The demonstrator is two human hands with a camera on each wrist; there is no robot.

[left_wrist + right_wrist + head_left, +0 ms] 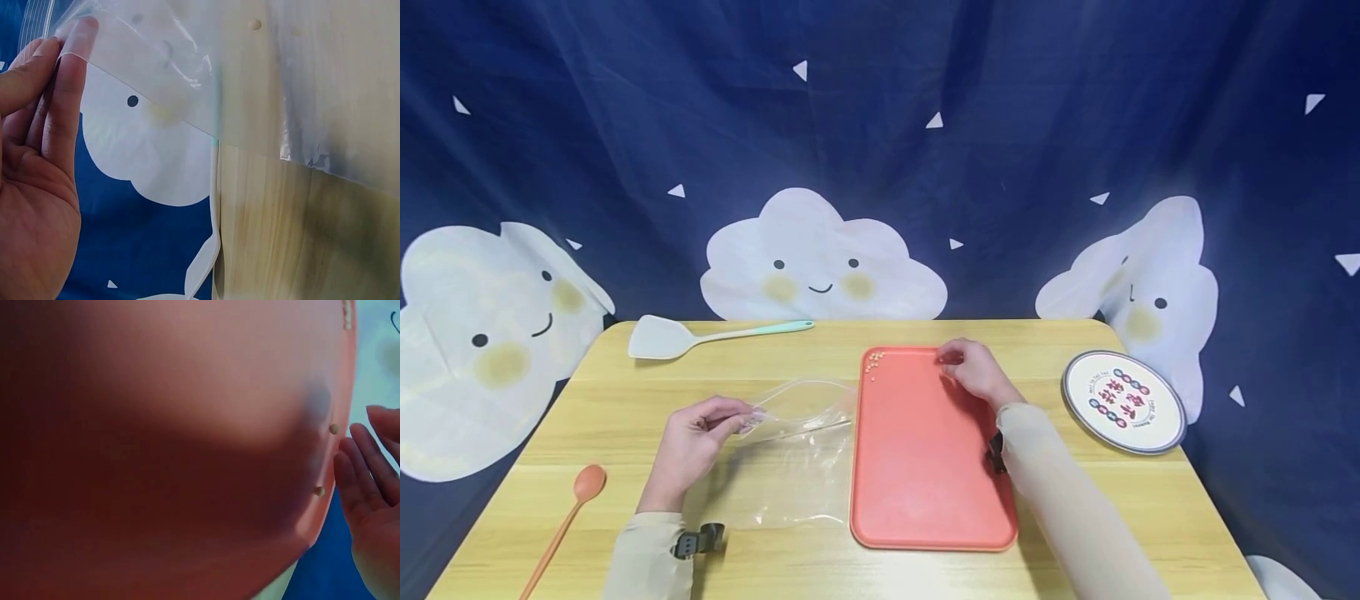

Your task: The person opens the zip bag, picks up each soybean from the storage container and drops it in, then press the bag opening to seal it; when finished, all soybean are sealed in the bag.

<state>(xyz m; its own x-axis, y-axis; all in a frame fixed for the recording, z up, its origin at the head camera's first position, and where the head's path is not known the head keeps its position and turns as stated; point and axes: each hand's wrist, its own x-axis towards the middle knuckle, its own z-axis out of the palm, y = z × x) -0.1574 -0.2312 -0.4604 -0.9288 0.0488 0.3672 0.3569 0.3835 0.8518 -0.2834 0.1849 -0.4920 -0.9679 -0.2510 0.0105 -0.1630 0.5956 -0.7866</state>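
My left hand [694, 440] pinches the rim of a clear zip bag [797, 479], which lies left of the red tray [932, 467]. The bag's mouth gapes near the far end. Through the plastic in the left wrist view shows one small round bean [254, 25]; whether it is inside the bag I cannot tell. My right hand [976, 373] is over the tray's far right corner, its fingers slightly bent at the rim. Near those fingertips, two pale beans [334, 429] lie along the tray edge. Several beans [874, 360] are gathered in the far left corner.
A white spatula with a mint handle [722, 335] lies along the table's back edge. An orange spoon [568, 517] is at the left, and a white printed oval plate [1123, 402] at the right. Behind the table hangs a blue cloud-patterned curtain [865, 125].
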